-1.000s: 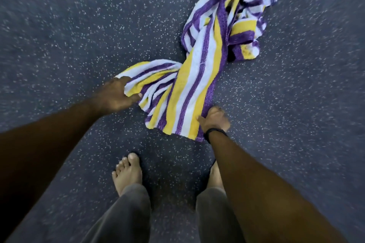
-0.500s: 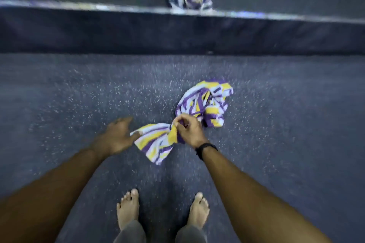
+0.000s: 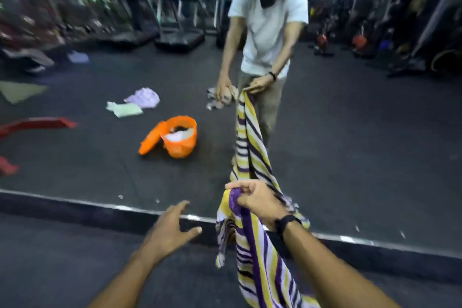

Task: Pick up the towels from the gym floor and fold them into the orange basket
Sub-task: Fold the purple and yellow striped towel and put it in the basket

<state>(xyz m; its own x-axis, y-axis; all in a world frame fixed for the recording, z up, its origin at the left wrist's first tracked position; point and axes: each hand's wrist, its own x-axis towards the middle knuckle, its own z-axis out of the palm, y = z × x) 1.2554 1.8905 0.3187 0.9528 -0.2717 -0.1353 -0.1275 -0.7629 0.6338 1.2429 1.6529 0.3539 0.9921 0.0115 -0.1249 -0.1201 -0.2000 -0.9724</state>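
Note:
A purple, yellow and white striped towel (image 3: pixel 257 270) hangs bunched from my right hand (image 3: pixel 255 201), which grips its top edge at chest height. My left hand (image 3: pixel 170 227) hovers to the left of the towel with fingers spread, holding nothing and not touching it. I face a wall mirror. Its reflection shows the orange basket (image 3: pixel 180 144) standing on the dark floor with pale cloth inside and its orange lid (image 3: pixel 150 141) leaning against it.
The mirror's metal bottom edge (image 3: pixel 100 205) runs across the floor ahead. Reflected in it are a person holding the striped towel, a lilac towel (image 3: pixel 143 97), a pale green towel (image 3: pixel 125 109), a red cloth (image 3: pixel 37 124) and treadmills (image 3: pixel 180 37) at the back.
I have stood up, so the view rose from the floor to the mirror. My right hand lifted the striped towel off the floor. My left hand let go and is free.

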